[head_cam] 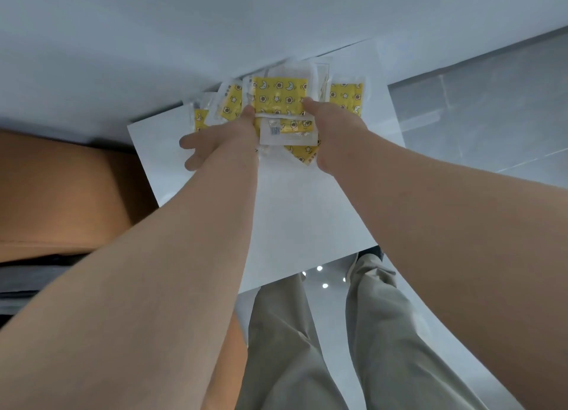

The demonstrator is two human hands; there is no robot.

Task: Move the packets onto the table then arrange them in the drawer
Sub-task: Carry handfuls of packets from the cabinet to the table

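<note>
- An orange seat [61, 194] stands at my far left, beside the drawer.
- My left hand [221, 142] grips the packets, thumb on top; two fingers stick out to the left.
- The yellow patterned packets [278, 97] are bunched between my hands at the far end of the white drawer [292, 209], just under the edge of the grey table [153, 40]; a few lie loose on either side.
- My right hand [336, 129] pinches the same bundle, thumb on top, its fingers hidden beneath.
- My grey trousers [285, 348] show near, below the drawer.
</note>
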